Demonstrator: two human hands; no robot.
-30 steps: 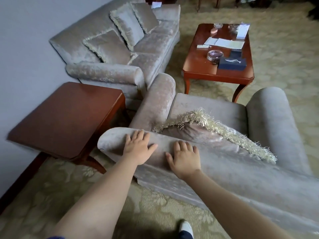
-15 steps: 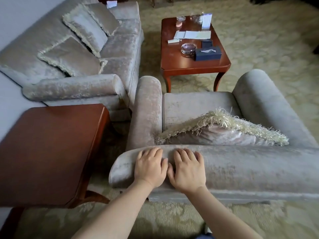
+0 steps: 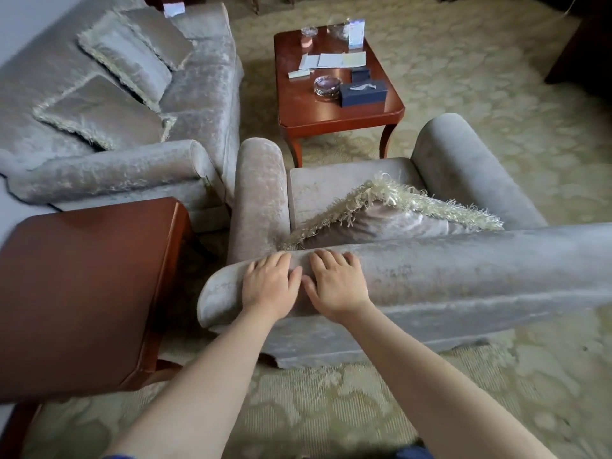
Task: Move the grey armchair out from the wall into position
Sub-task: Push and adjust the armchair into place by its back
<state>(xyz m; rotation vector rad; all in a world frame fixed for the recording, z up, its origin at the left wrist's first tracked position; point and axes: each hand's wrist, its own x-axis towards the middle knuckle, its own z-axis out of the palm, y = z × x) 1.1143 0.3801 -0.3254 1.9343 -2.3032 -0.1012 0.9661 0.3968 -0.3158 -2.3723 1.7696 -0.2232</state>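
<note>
The grey velvet armchair [image 3: 463, 279] stands in front of me with its back towards me, facing the coffee table. A fringed grey cushion [image 3: 381, 223] leans on its seat. My left hand [image 3: 270, 286] and my right hand [image 3: 337, 286] lie side by side, palms down, on the rolled top of the backrest near its left end. The fingers reach over the top edge and press on the fabric; nothing is clasped in them. The chair's left arm [image 3: 258, 193] sits close to the sofa's arm.
A dark wooden side table [image 3: 82, 276] stands just left of the chair back, by the wall. A grey sofa [image 3: 198, 94] with fringed cushions runs along the left. A coffee table [image 3: 308, 107] with papers, an ashtray and a tissue box stands ahead. Patterned carpet [image 3: 496, 94] spreads to the right.
My hands have drawn together on the backrest top. The chair back has swung from slanted to nearly level across the view, and the side table now lies closer on my left.
</note>
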